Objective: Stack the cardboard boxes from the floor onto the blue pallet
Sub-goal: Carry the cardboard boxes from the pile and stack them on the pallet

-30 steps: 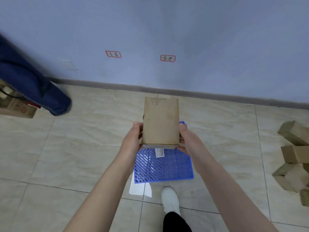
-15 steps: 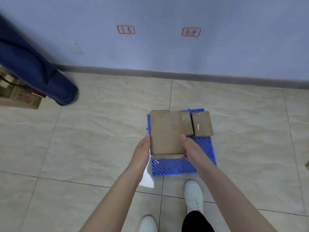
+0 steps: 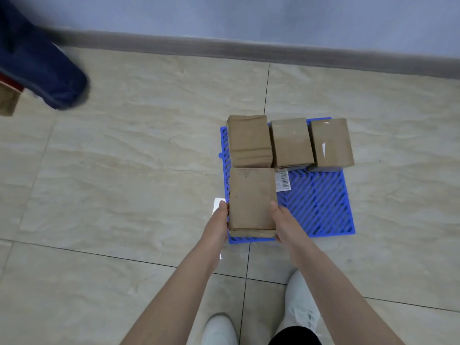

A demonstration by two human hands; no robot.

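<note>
Cardboard box sits at the 7 o'clock corner of the blue pallet, gripped from both sides. The left hand curls round its 9 o'clock edge and the right hand round its 3 o'clock edge, thumbs on top. Its far end is just beside the left box of a row along the pallet's 12 o'clock edge, with a middle box and a right box. A barcode label shows at the held box's 1 o'clock. The pallet lies on the tiled floor.

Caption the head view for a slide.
Left hand and right hand hold a box at the pallet's near-left corner, in front of a row of three boxes.
</note>
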